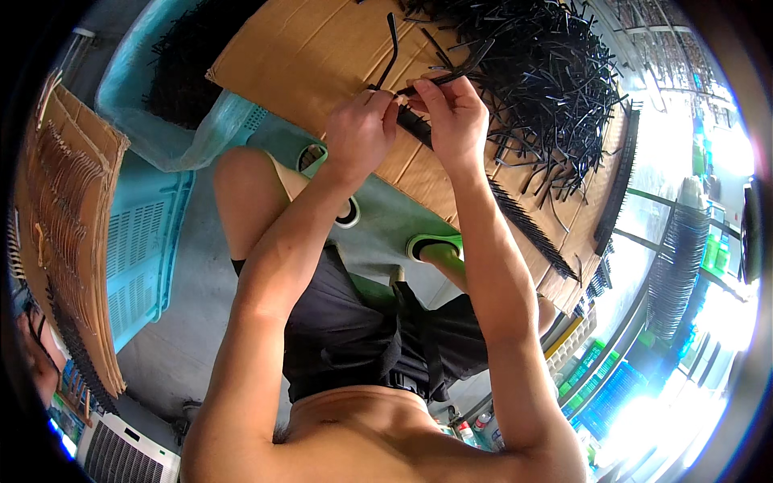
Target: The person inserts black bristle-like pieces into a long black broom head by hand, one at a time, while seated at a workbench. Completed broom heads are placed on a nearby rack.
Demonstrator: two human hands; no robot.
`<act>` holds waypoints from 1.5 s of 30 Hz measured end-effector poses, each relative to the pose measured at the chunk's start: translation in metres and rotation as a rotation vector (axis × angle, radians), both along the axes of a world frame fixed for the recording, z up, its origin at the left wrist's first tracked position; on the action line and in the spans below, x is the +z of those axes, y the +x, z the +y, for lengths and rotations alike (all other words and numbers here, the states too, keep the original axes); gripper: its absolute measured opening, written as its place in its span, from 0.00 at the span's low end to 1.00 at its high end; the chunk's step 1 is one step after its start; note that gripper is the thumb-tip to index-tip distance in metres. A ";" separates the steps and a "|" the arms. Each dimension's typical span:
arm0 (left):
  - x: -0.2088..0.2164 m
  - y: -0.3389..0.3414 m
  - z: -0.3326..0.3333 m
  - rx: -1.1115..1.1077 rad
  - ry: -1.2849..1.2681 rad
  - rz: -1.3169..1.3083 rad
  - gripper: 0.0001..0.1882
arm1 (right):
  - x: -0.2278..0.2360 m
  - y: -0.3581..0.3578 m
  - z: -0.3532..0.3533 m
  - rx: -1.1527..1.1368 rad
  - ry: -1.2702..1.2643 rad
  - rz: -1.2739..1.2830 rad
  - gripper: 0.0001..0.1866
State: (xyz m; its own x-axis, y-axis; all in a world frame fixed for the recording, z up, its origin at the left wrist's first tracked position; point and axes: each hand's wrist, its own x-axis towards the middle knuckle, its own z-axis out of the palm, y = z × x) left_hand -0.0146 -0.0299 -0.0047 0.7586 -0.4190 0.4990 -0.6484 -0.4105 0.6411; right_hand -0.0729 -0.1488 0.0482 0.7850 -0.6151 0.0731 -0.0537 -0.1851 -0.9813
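Both my hands are raised over the near edge of a cardboard-topped table, close together. My left hand (360,133) is closed in a pinch, and a thin black eyeglass temple with a bent tip (393,47) stands up beside its fingers. Between thumb and fingers my right hand (453,121) grips another black eyeglass temple (481,58), pointing up and right. The inner ends meet at my fingertips, where the joint is hidden. Just beyond the right hand lies a big heap of loose black temples (539,88).
Comb-like rows of black pieces (527,225) lie along the near and right edges of the cardboard (282,48). At left are a lined blue basket (129,121) holding dark pieces and cardboard with rows of brown-tinted pieces (64,185). Another person's hand (44,358) shows at far left.
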 end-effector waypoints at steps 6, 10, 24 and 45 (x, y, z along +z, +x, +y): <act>-0.001 -0.001 0.000 -0.015 0.005 -0.012 0.03 | -0.002 0.000 0.000 -0.001 -0.104 0.033 0.09; -0.003 0.000 0.001 -0.013 -0.001 -0.030 0.03 | 0.004 -0.001 0.006 0.030 -0.398 0.061 0.08; 0.007 -0.016 -0.004 -0.011 0.028 0.085 0.06 | 0.002 -0.013 -0.004 -0.015 0.001 0.072 0.09; -0.005 -0.013 -0.011 -0.056 0.036 0.078 0.07 | 0.014 0.018 -0.097 0.090 -0.641 0.565 0.16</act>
State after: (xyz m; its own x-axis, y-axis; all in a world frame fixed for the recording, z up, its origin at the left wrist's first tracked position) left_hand -0.0276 -0.0404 -0.0092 0.7698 -0.4781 0.4229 -0.6193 -0.3990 0.6763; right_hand -0.0546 -0.2455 0.0624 0.8522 -0.5223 -0.0316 -0.4614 -0.7216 -0.5161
